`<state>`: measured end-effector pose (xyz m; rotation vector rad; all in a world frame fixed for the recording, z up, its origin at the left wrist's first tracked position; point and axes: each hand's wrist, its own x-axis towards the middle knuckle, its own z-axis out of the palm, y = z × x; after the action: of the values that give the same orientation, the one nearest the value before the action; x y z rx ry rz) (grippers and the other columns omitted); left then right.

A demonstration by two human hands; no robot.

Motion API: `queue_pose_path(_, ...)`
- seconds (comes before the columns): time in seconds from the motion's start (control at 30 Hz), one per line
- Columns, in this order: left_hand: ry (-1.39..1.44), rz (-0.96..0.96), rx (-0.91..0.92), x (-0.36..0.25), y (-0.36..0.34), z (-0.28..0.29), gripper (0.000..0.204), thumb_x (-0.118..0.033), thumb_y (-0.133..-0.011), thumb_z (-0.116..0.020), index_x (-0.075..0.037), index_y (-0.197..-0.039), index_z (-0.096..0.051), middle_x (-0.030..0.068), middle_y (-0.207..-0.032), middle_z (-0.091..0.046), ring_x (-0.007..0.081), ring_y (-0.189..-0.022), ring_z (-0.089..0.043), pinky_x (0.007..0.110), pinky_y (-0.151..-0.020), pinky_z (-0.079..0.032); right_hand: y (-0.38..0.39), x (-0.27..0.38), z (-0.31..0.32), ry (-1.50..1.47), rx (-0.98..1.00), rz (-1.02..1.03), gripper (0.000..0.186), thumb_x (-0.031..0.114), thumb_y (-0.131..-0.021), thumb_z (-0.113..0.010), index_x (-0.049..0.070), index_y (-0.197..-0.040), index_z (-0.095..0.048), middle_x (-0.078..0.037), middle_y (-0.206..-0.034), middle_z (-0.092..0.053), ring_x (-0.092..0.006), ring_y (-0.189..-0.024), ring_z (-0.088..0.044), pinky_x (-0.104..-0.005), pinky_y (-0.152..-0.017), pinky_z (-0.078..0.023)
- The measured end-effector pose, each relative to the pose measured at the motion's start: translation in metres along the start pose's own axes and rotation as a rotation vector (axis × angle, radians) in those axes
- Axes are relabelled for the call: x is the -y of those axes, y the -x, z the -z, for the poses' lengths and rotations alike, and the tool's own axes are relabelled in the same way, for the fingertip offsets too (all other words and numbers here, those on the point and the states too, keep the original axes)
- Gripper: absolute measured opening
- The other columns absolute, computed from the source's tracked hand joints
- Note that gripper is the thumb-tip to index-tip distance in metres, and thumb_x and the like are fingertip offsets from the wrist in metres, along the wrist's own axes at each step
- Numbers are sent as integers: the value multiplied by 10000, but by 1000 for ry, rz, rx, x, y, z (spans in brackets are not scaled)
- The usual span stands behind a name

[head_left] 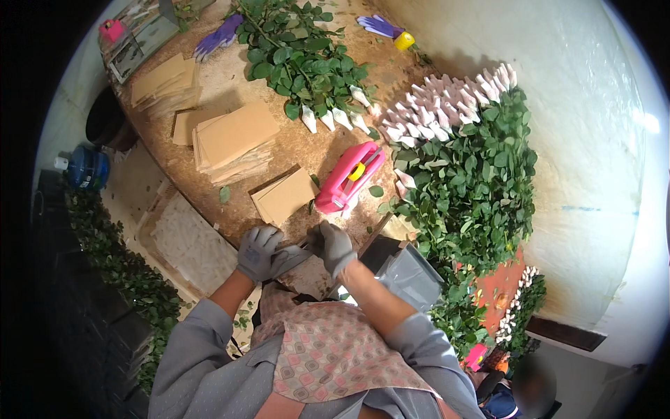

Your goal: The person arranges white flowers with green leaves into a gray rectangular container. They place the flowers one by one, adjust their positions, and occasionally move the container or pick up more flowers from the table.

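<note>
My left hand (257, 254), in a grey glove, is at the near table edge with its fingers curled down. Close to its right, my right hand (333, 247), gloved the same way, is closed with fingertips pressed together. Between them lies a grey, flat piece like cloth (289, 260); its near end meets the left hand, and a narrow dark edge runs toward the right fingertips. What the right fingers pinch is hidden. Just beyond the hands are a small stack of brown cardboard sheets (287, 196) and a pink tape dispenser (350, 177) with a yellow core.
Taller cardboard stacks (234, 140) stand at the left. Leafy stems with white-wrapped heads (328, 70) lie at the back; a large pile (467, 174) fills the right. Purple gloves (218, 38) lie far left. A grey bin (410, 276) is near my right arm; another person (506, 391) is lower right.
</note>
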<state>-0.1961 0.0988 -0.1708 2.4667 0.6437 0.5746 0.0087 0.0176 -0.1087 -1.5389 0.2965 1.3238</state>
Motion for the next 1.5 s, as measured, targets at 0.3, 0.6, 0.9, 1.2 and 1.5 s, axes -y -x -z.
queue_pose_path(0.3,7,-20,-32,10,3,-26,472,-386,-833,-692,-55,-1167,-652,127,-1149,-615,354,-1036,-564,503,-937,-425,36,28,-6,185,505,272,131,163,-1041,-574,72,-1028,-668,12,-764,-626,-74,-627,-558,-210,-518,-404)
queue_pose_path(0.6,-19,-25,-41,4,2,-20,441,-313,-856,-642,-10,-1176,-663,169,-1192,-617,386,-1114,-557,526,-980,-415,172,44,204,289,-347,557,253,196,-1077,-564,13,-952,-685,4,-833,-667,-66,-707,-568,-233,-601,-442)
queue_pose_path(0.9,-62,-45,-10,4,1,-18,429,-320,-864,-656,-32,-1182,-651,161,-1207,-598,387,-1110,-534,530,-984,-401,192,35,211,1218,-457,20,482,508,-1011,-582,108,-1229,-739,-198,-1072,-763,-384,-1025,-721,-432,-908,-536)
queue_pose_path(1.2,-36,-45,-63,0,0,-17,403,-306,-840,-648,-21,-1125,-662,168,-1166,-617,389,-1066,-557,518,-952,-424,197,22,237,1157,-470,532,247,267,-985,-646,29,-1039,-683,-201,-845,-716,-395,-799,-702,-450,-722,-536)
queue_pose_path(1.5,197,81,-92,-3,-9,-2,371,-247,-909,-637,-2,-1187,-633,217,-1146,-601,410,-1059,-567,500,-934,-465,23,113,86,642,-62,747,264,222,-1022,-618,-18,-1102,-693,-100,-793,-672,-131,-731,-630,-320,-692,-513)
